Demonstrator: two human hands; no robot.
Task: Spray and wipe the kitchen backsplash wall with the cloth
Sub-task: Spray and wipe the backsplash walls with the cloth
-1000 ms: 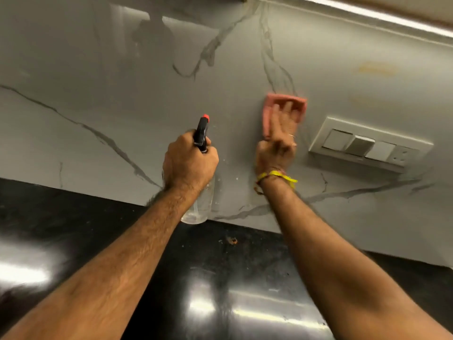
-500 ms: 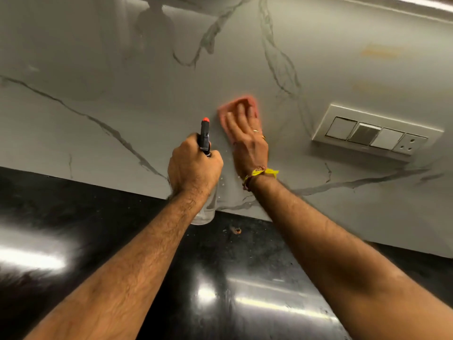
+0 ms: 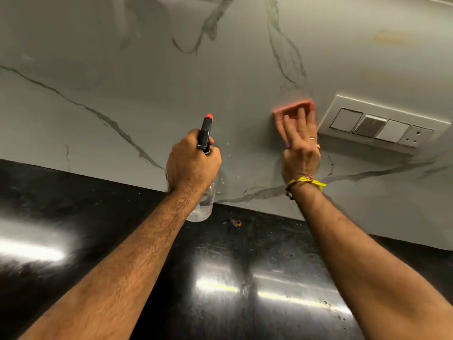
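Pink and folded flat, the cloth [image 3: 291, 109] is lying against the backsplash wall [image 3: 147, 99], well above the counter's back edge. Your right hand [image 3: 301, 146] is covering its lower part, fingers [image 3: 302, 120] straight and spread, pressing it to the marble; only the cloth's top strip and left edge are showing past your fingertips. Its right edge is sitting just beside the left end of the white switch plate [image 3: 382, 125]; whether they are touching is not clear.

A ring [image 3: 312, 138] is showing on one finger, and a yellow thread [image 3: 309, 181] is tied around that wrist.

To the left, well apart from the cloth, your left hand [image 3: 192, 163] is gripping the neck of the spray bottle [image 3: 203, 204], fingers curled tight around it. The black sprayer head with its red tip [image 3: 208, 116] is pointing up toward the wall, and the clear bottle body is hanging below your fist, over the seam where wall meets counter.

A few small droplets [image 3: 229, 155] are dotting the wall between your two hands.

The black counter [image 3: 73, 204] is running beneath both forearms, glossy with streaks of reflected light, and a small brownish speck [image 3: 237, 223] is lying near its back edge.
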